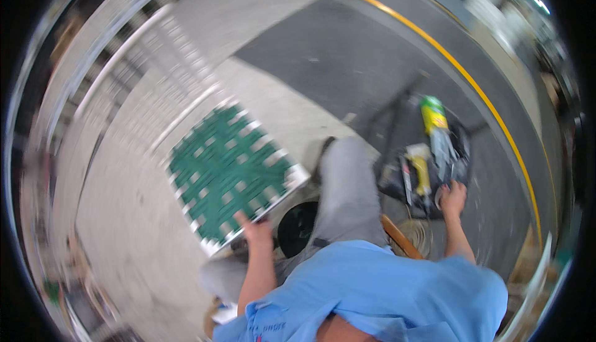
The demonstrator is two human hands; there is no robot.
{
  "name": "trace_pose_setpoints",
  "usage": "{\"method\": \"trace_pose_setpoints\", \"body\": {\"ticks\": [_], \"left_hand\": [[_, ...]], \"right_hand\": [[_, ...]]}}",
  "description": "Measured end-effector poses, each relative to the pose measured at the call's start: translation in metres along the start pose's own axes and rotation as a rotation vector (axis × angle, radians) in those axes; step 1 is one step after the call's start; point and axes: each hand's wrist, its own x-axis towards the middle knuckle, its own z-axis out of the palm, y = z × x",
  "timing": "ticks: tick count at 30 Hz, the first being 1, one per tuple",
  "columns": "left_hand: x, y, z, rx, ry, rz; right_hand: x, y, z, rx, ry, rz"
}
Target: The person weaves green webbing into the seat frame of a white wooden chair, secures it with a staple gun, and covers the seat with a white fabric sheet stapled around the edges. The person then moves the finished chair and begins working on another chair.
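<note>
A white-framed chair with a seat of woven green and white straps [217,165] stands at my left. My left hand [257,230] grips the near edge of that seat, thumb on top and the other fingers mostly hidden below. Out to the right, my right hand [453,199] is at the near edge of a black tool seat or tray [460,143], its fingers curled by a small pale ring-shaped thing [439,198]. Blur hides what it holds. On the black surface lie a yellow-handled tool [420,171], a grey tool [441,149] and a green and yellow can or bottle [433,113].
My grey-trousered leg [347,180] stands between chair and tools. A dark round object [298,227] sits below the seat's near corner. Beside my right hip are a wooden bar [400,237] and coiled cord [417,233]. A yellow floor line [478,90] curves past the tools.
</note>
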Motion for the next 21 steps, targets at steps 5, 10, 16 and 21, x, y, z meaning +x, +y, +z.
{"method": "trace_pose_setpoints", "body": {"ticks": [5,10,16,21], "left_hand": [[-0.007,-0.006,0.003,-0.083,0.143,-0.144],[-0.015,-0.014,-0.015,-0.062,0.137,-0.118],[-0.084,0.034,-0.019,0.596,-0.152,-0.443],[-0.190,0.138,-0.060,0.471,-0.152,-0.073]], "right_hand": [[0.007,-0.158,0.012,0.286,0.146,-0.496],[-0.080,-0.413,0.025,0.515,-0.148,-1.187],[-0.204,-0.554,0.078,0.008,-0.377,-1.520],[-0.243,-0.565,0.124,-0.077,-0.263,-1.564]]}}
